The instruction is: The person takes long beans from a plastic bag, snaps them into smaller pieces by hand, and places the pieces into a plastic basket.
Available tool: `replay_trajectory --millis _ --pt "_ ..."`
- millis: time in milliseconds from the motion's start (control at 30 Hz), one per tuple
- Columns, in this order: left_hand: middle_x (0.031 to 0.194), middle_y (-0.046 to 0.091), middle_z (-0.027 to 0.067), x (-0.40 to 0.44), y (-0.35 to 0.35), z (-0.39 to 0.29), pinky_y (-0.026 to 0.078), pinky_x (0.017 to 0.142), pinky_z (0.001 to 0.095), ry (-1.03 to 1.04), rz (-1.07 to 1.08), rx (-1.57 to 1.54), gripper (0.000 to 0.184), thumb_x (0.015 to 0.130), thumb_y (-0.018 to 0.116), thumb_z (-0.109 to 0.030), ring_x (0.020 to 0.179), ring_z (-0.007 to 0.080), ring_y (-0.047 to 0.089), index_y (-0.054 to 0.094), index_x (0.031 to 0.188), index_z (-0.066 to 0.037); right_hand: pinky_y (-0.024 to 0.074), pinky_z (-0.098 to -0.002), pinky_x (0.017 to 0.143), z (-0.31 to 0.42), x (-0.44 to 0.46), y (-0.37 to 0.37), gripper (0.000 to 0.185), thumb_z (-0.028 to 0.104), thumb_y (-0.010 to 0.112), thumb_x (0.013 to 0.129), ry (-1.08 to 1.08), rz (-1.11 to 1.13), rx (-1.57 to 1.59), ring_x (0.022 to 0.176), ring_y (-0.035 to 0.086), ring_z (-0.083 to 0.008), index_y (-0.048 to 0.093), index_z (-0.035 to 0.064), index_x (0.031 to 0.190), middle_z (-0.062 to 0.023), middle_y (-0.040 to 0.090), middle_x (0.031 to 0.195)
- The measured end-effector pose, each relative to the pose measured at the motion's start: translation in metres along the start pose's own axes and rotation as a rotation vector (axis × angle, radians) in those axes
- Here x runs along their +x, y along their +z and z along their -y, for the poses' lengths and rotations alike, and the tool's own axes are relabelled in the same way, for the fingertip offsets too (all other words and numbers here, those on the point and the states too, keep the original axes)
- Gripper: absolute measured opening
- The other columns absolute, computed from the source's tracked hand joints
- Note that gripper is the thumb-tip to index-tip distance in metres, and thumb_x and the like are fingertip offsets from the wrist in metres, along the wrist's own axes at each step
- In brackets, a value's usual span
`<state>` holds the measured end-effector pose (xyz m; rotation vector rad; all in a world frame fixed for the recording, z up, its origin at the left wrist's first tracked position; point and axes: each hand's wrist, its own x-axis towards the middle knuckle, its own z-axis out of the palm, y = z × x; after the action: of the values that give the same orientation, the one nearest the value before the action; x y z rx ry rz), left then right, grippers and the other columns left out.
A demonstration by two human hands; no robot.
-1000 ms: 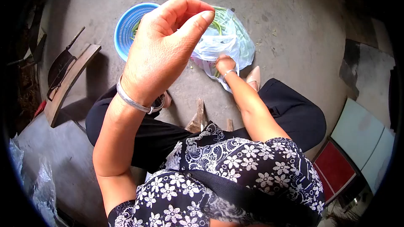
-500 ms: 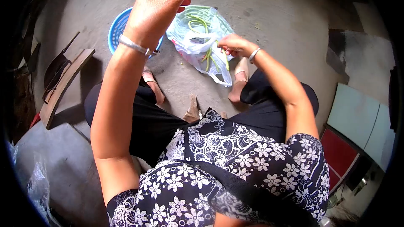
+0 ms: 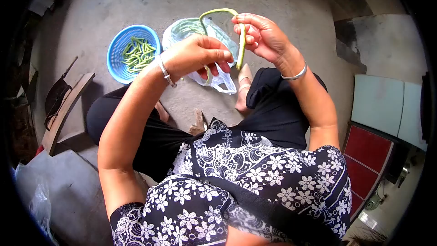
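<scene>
Right hand: pinching long green bean, well right of round blue plastic basket | left hand: curled, right of basket; cannot tell if pinching | risk: loose pinch could drop bean; translucent plastic bag, right of basket, could snag it | inside basket: short green bean pieces | left hand partly blocks bag
</scene>
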<state>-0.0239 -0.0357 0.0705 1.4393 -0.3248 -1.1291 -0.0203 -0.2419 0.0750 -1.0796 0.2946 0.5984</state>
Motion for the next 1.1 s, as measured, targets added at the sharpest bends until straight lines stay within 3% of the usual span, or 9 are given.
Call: replay_trajectory --millis 200,367,500,633,667,800,900,1033,1100 --pt "0.080 0.063 0.0035 -0.014 0.004 -0.007 0.039 0.048 0.0167 0.067 0.112 -0.242 0.028 0.092 0.045 -0.022 0.063 0.0058 0.053 0.059 0.101 0.000 0.0399 -0.0175 0.052 0.002 0.008 -0.002 0.019 0.016 0.052 0.089 -0.183 0.058 0.044 0.058 0.045 -0.0064 0.056 -0.0004 0.096 -0.0046 0.056 0.076" --pt "0.076 0.060 0.0016 -0.016 0.001 -0.009 0.036 0.045 0.0159 0.057 0.093 -0.337 0.027 0.092 0.043 -0.022 0.059 0.0050 0.049 0.058 0.097 -0.001 0.0435 -0.0190 0.048 0.003 0.009 0.003 0.012 0.017 0.053 0.088 -0.255 -0.007 -0.001 0.055 0.053 -0.0082 0.050 0.0050 0.088 -0.0048 0.059 0.074" --pt "0.069 0.052 -0.0024 -0.014 0.000 -0.005 0.033 0.046 0.0163 0.089 -0.043 -0.079 0.026 0.093 0.040 -0.023 0.055 0.0040 0.043 0.057 0.088 -0.005 0.0449 -0.0197 0.049 0.003 0.008 0.003 0.013 0.017 0.052 0.089 -0.332 -0.060 -0.056 0.058 0.057 -0.0099 0.048 0.0052 0.092 -0.0057 0.060 0.075" --pt "0.065 0.049 0.0019 -0.009 0.001 -0.004 0.038 0.054 0.0252 0.189 -0.335 0.181 0.024 0.087 0.037 -0.016 0.059 0.0106 0.045 0.054 0.080 -0.002 0.0483 -0.0211 0.052 0.004 0.005 0.004 0.015 0.017 0.052 0.089 -0.379 -0.124 -0.073 0.061 0.060 -0.0119 0.046 0.0041 0.094 -0.0072 0.061 0.077" --pt "0.065 0.050 0.0068 -0.009 0.001 -0.004 0.039 0.059 0.0296 0.242 -0.387 0.197 0.024 0.086 0.036 -0.015 0.062 0.0157 0.046 0.052 0.078 0.000 0.0491 -0.0217 0.053 0.004 0.005 0.004 0.016 0.017 0.052 0.089 -0.383 -0.130 -0.065 0.062 0.060 -0.0124 0.046 0.0037 0.094 -0.0076 0.060 0.077" --pt "0.065 0.050 0.0108 0.002 0.001 0.004 0.040 0.060 0.0320 0.337 -0.566 0.172 0.025 0.086 0.035 -0.016 0.062 0.0194 0.048 0.051 0.078 0.001 0.0518 -0.0242 0.056 0.000 0.005 0.006 0.016 0.017 0.051 0.088 -0.397 -0.130 -0.011 0.065 0.061 -0.0145 0.045 0.0024 0.094 -0.0089 0.059 0.080" --pt "0.063 0.039 -0.0039 0.007 0.002 0.011 0.028 0.045 0.0195 0.370 -0.577 -0.005 0.021 0.090 0.035 -0.017 0.051 0.0046 0.031 0.050 0.082 -0.005 0.0497 -0.0228 0.057 -0.002 0.002 0.010 0.012 0.015 0.052 0.088 -0.389 -0.147 0.045 0.065 0.059 -0.0128 0.051 0.0032 0.091 -0.0063 0.059 0.079" --pt "0.062 0.037 -0.0045 0.010 0.007 0.010 0.027 0.045 0.0188 0.443 -0.617 -0.105 0.020 0.090 0.035 -0.016 0.051 0.0041 0.031 0.050 0.082 -0.005 0.0496 -0.0226 0.059 -0.007 0.002 0.012 0.011 0.014 0.052 0.088 -0.372 -0.150 0.111 0.066 0.059 -0.0124 0.055 0.0031 0.091 -0.0052 0.059 0.080" --pt "0.062 0.037 -0.0046 0.009 0.010 0.006 0.027 0.045 0.0188 0.420 -0.646 -0.151 0.019 0.090 0.035 -0.016 0.051 0.0040 0.031 0.050 0.082 -0.006 0.0527 -0.0272 0.062 -0.009 0.003 0.009 0.012 0.015 0.050 0.088 -0.390 -0.126 0.114 0.069 0.060 -0.0159 0.051 0.0025 0.091 -0.0083 0.059 0.081"
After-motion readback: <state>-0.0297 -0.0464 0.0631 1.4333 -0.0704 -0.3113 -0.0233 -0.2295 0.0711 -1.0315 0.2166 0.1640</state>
